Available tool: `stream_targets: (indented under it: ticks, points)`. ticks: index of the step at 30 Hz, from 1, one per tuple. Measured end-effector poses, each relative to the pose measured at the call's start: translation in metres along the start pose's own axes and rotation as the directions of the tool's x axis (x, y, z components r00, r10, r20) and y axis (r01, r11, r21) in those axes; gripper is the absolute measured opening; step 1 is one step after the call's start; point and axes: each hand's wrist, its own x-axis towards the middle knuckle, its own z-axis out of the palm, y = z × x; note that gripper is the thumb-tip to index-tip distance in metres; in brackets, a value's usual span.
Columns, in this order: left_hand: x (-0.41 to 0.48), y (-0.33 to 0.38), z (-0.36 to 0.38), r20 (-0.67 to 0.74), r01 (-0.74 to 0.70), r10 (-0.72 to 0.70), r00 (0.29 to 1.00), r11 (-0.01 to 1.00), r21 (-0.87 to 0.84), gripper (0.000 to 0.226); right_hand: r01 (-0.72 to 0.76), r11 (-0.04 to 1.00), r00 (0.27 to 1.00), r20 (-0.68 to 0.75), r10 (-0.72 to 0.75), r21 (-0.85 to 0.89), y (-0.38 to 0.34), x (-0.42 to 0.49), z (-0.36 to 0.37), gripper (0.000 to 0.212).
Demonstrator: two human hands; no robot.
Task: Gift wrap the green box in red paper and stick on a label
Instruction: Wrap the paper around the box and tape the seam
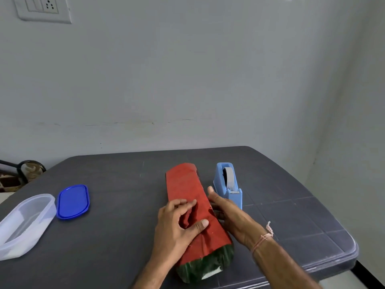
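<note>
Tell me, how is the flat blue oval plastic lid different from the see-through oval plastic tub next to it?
The flat blue oval plastic lid is solid blue; the see-through oval plastic tub is clear. The lid is thin and flat; the tub is deep, with walls. The lid lies off the tub, which stands open. Both are oval and sit side by side on the dark grey table.

No readable text, labels, brands or numbers anywhere
</note>
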Motion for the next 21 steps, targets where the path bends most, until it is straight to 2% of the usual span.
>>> stream_targets:
  ticks: [1,5,10,14,17,19,21]
  points:
    - [0.001,0.001,0.000,0.022,0.009,-0.009,1.000,1.000,-0.012,0.081,-0.012,1.000,1.000,0.012,0.013,-0.010,0.003,0.003,-0.002,0.076]
    - [0.005,-0.007,-0.003,0.044,0.080,-0.076,0.996,0.993,-0.092,0.064,-0.031,1.000,0.999,-0.019,0.031,0.003,0.013,0.006,-0.002,0.067]
    - [0.001,-0.020,-0.008,0.090,0.156,-0.140,0.986,0.967,-0.203,0.061,-0.011,1.000,0.999,-0.034,0.012,0.021,0.009,0.008,0.004,0.070]
    - [0.004,-0.015,-0.016,0.107,0.202,-0.181,0.978,0.948,-0.248,0.052,0.047,0.998,0.995,-0.088,-0.044,0.036,0.000,0.005,0.013,0.067]
    - [0.011,-0.006,-0.027,0.100,0.277,-0.259,0.961,0.914,-0.297,0.056,0.138,0.987,0.986,-0.103,-0.129,0.082,-0.010,0.000,0.023,0.069]
    - [0.016,-0.005,-0.035,0.146,0.338,-0.305,0.941,0.865,-0.370,0.055,0.197,0.977,0.977,-0.093,-0.189,0.081,-0.019,-0.002,0.028,0.064]
    - [0.020,-0.003,-0.044,0.215,0.395,-0.336,0.917,0.841,-0.369,0.047,0.228,0.972,0.973,-0.056,-0.225,0.058,-0.026,-0.003,0.033,0.060]
